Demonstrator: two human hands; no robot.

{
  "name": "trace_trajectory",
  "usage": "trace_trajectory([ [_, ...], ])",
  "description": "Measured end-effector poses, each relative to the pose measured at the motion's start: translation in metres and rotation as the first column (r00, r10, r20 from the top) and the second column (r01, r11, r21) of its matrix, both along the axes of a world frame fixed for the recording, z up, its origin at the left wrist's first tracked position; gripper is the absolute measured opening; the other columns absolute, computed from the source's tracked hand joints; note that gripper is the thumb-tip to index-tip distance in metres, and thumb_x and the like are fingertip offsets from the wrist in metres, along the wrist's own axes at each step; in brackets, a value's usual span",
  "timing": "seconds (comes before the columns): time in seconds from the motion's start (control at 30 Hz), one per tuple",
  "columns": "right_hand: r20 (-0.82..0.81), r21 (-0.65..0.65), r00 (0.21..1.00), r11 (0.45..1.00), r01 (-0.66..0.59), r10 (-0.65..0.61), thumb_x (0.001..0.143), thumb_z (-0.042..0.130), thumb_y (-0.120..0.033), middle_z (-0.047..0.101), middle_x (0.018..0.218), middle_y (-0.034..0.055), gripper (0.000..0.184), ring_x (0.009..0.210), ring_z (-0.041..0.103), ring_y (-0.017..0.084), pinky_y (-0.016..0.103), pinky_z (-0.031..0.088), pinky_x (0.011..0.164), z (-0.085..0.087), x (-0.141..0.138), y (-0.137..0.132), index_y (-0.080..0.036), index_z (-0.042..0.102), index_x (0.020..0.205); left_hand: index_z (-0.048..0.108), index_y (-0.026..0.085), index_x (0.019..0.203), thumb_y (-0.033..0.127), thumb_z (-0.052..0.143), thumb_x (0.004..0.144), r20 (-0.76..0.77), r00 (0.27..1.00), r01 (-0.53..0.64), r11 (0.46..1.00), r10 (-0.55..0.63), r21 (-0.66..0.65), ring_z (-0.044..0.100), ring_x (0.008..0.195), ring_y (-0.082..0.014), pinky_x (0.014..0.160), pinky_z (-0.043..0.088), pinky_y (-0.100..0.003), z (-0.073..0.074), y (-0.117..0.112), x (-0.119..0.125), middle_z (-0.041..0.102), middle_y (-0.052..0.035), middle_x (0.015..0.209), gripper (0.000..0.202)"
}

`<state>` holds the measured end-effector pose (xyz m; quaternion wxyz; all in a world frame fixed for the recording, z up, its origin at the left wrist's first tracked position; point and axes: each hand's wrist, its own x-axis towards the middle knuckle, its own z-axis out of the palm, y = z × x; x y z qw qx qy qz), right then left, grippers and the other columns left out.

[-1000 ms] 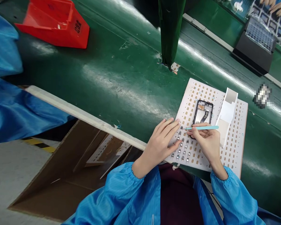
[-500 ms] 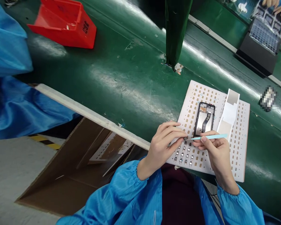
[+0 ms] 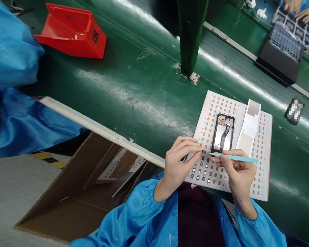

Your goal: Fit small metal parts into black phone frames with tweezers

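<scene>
A white perforated tray [image 3: 262, 151] lies on the green belt [image 3: 134, 89]. On it sit a black phone frame [image 3: 222, 133], a white plastic holder [image 3: 249, 127] and several small dark components [image 3: 201, 169] in rows. My left hand [image 3: 179, 161] pinches one small dark component [image 3: 204, 151] between thumb and fingertips above the rows. My right hand [image 3: 237, 169] is closed on teal tweezers [image 3: 234, 157], whose tip points left toward that component, just below the phone frame.
A red bin [image 3: 72, 32] lies tipped at the far left of the belt. A green post [image 3: 190, 34] stands behind the tray. An open cardboard box [image 3: 74, 185] sits below the belt edge. A co-worker's blue sleeve [image 3: 12, 85] fills the left; another person's hands [image 3: 298, 10] work far right.
My left hand went from lying flat on the tray to pinching one small component. The tweezers swung from pointing at the rows to pointing at the pinched component.
</scene>
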<state>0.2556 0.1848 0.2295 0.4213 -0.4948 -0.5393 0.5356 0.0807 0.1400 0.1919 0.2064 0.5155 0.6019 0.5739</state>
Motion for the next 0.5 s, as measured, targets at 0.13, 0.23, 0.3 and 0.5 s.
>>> trace_trajectory([
  [0.13, 0.004, 0.101, 1.0, 0.995, 0.015, -0.016, 0.098, 0.089, -0.038, 0.081, 0.082, 0.0064, 0.019, 0.075, 0.082, 0.032, 0.038, 0.073, 0.061, 0.0, -0.003, -0.004, -0.023, 0.077, 0.097, 0.082, 0.025, 0.096, 0.014, 0.074, 0.099, 0.027, 0.999, -0.04, 0.999, 0.041, -0.022, 0.074, 0.1, -0.0213, 0.087, 0.064, -0.04, 0.001, 0.0, 0.005, 0.082, -0.0002, 0.09, 0.013],
  [0.23, 0.012, 0.171, 0.999, 0.985, 0.034, -0.037, 0.1, 0.087, -0.037, 0.081, 0.085, 0.0059, 0.016, 0.077, 0.082, 0.033, 0.04, 0.074, 0.062, -0.004, -0.007, -0.008, -0.024, 0.077, 0.1, 0.08, 0.025, 0.094, 0.016, 0.074, 0.099, 0.036, 0.997, -0.065, 0.997, 0.067, -0.046, 0.074, 0.097, -0.0216, 0.086, 0.063, -0.042, 0.0, -0.001, 0.008, 0.081, 0.0001, 0.089, 0.011],
  [0.3, 0.01, 0.207, 0.998, 0.977, 0.056, -0.059, 0.101, 0.086, -0.036, 0.081, 0.086, 0.0049, 0.014, 0.078, 0.083, 0.032, 0.04, 0.074, 0.063, -0.007, -0.011, -0.011, -0.025, 0.077, 0.101, 0.078, 0.024, 0.088, 0.019, 0.076, 0.098, 0.045, 0.996, -0.071, 0.996, 0.074, -0.054, 0.074, 0.094, -0.0217, 0.083, 0.062, -0.042, 0.0, -0.001, 0.011, 0.08, 0.0003, 0.086, 0.011],
  [0.5, -0.018, 0.285, 0.99, 0.949, 0.136, -0.137, 0.103, 0.083, -0.028, 0.082, 0.089, 0.0036, 0.007, 0.079, 0.083, 0.029, 0.037, 0.074, 0.063, -0.005, -0.013, -0.01, -0.025, 0.077, 0.105, 0.08, 0.027, 0.098, 0.016, 0.076, 0.098, -0.045, 0.997, -0.056, 0.998, 0.056, 0.009, 0.074, 0.1, -0.0225, 0.087, 0.063, -0.043, 0.01, -0.011, -0.001, 0.081, 0.0012, 0.092, 0.012],
])
